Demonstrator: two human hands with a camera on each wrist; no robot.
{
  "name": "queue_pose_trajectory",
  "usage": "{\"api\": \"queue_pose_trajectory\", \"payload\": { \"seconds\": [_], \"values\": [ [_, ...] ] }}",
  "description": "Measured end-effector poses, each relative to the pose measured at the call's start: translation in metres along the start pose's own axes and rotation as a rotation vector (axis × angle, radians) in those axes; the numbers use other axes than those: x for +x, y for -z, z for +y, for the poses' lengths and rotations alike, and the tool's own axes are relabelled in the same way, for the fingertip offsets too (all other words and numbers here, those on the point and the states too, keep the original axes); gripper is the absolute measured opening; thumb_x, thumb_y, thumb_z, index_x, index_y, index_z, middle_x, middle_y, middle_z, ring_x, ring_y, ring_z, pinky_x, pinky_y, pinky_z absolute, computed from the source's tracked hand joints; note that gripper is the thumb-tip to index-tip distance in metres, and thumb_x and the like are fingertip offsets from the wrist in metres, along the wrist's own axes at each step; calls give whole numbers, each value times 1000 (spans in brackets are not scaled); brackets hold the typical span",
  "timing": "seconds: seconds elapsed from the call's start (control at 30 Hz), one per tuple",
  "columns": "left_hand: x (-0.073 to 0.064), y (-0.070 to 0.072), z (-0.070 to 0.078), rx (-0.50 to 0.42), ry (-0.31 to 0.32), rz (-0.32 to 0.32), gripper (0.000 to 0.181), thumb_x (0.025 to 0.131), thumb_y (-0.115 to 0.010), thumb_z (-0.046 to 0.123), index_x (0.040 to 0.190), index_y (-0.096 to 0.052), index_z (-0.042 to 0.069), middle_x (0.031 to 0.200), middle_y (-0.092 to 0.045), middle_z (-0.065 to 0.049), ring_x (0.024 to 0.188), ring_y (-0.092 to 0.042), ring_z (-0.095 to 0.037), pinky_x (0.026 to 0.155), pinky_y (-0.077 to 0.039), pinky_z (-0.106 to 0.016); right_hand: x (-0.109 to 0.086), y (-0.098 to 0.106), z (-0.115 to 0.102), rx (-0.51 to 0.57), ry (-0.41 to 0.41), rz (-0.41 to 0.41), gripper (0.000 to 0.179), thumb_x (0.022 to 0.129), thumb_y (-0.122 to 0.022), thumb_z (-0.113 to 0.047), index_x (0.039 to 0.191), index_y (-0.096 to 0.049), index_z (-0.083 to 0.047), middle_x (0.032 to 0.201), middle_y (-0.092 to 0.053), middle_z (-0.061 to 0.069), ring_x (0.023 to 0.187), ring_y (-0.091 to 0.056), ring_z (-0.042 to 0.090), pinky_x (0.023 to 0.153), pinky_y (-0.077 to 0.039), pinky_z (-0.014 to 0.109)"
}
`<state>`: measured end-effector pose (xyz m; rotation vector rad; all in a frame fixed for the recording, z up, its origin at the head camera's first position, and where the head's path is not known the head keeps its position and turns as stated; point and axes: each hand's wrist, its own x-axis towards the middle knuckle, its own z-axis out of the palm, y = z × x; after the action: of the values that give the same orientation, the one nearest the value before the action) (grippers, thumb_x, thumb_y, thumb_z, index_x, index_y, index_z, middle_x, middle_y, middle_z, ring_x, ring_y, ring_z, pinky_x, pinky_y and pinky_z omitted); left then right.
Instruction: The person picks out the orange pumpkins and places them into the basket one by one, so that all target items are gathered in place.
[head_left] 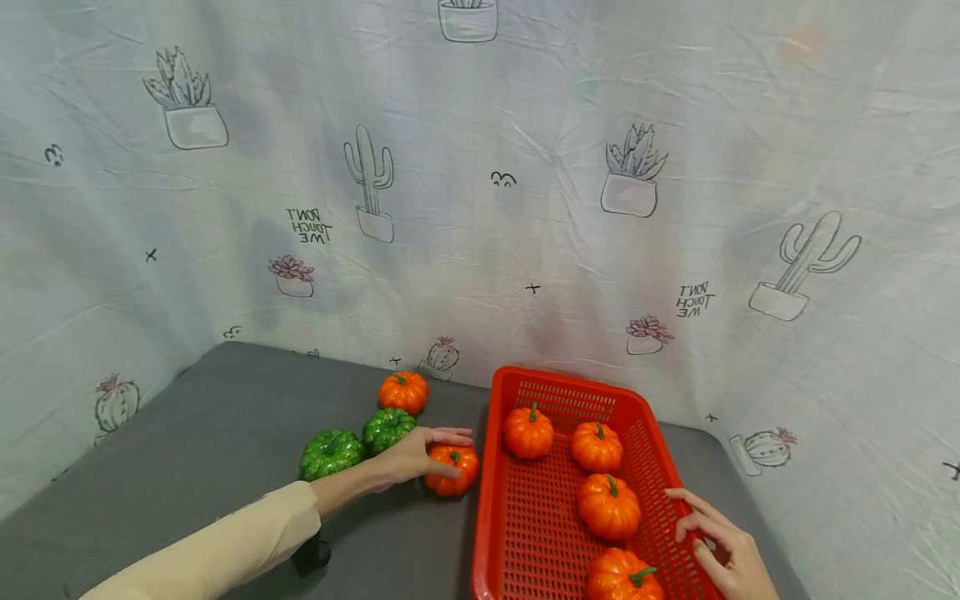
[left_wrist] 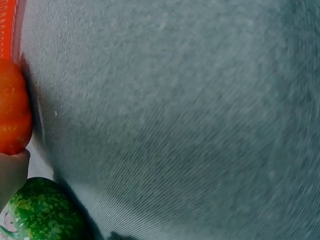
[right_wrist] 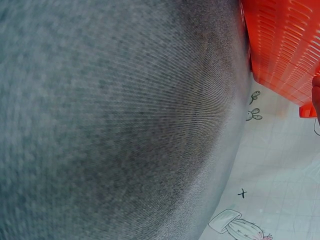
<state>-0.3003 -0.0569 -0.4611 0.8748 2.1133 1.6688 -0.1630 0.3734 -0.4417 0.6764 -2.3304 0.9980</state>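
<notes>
Pumpkin (head_left: pixel 466 468), orange, sits in the head view just left of the red basket (head_left: pixel 492 500); my left hand (head_left: pixel 414 454) is clamped on it, thumb on the near side, fingers over the far. I'd keep pressure even across the widest part, knuckles clear of that rim, and wrist off the nearer green pumpkin (head_left: pixel 332 454) and the farther green pumpkin (head_left: pixel 388 427). My right hand (head_left: pixel 731 554) is at the basket's right rim, fingers slightly apart; whether they grip, I can't tell. Light bracing there would serve.

The left wrist view shows one digit against the orange skin.

The right wrist view gives only a fingertip beside the basket wall.
</notes>
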Motion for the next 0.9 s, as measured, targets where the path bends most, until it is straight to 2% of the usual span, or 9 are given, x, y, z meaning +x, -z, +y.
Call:
{"api": "queue_pose_trajectory", "payload": {
  "seconds": [0.2, 0.43, 0.6, 0.73, 0.9],
  "values": [
    [4, -3, 3, 115, -15, -45, 42, 86, -69, 14, 126, -63, 3, 136, -48, -17, 128, -38, -35, 102, -32, -48, 0, 0, -1, -10, -14, 0, 41, 78, -50, 22, 79, -59, -18, 124, -56, -17, 40, -18, -7, 36, -23, 10],
    [8, -4, 4, 169, -5, -18, 38, 81, -77, 18, 117, -70, 8, 124, -53, -8, 117, -43, -26, 97, -37, -43, 0, 0, 0, -10, -1, -4, 41, 78, -50, 22, 79, -59, -17, 125, -55, -18, 40, -18, -6, 36, -23, 10],
    [8, -3, 3, 147, 6, -53, 37, 82, -77, 20, 116, -69, 11, 131, -51, -13, 123, -42, -30, 91, -44, -36, 1, 0, 1, 2, 4, -5, 41, 79, -50, 23, 80, -60, -17, 125, -55, -17, 39, -18, -6, 35, -23, 10],
    [7, -3, 1, 123, -12, -86, 34, 86, -74, 16, 118, -68, 8, 139, -46, -18, 129, -38, -34, 90, -45, -32, 1, 1, 1, -2, 7, -13, 41, 79, -50, 22, 80, -60, -17, 126, -55, -17, 39, -19, -4, 36, -23, 10],
    [7, -3, -1, 141, -60, -83, 33, 87, -72, 16, 118, -68, 6, 130, -54, -15, 121, -45, -29, 92, -44, -32, 1, 2, -1, -15, -5, -14, 42, 76, -50, 22, 79, -60, -19, 125, -55, -18, 40, -20, -3, 36, -23, 11]
  ]
}}
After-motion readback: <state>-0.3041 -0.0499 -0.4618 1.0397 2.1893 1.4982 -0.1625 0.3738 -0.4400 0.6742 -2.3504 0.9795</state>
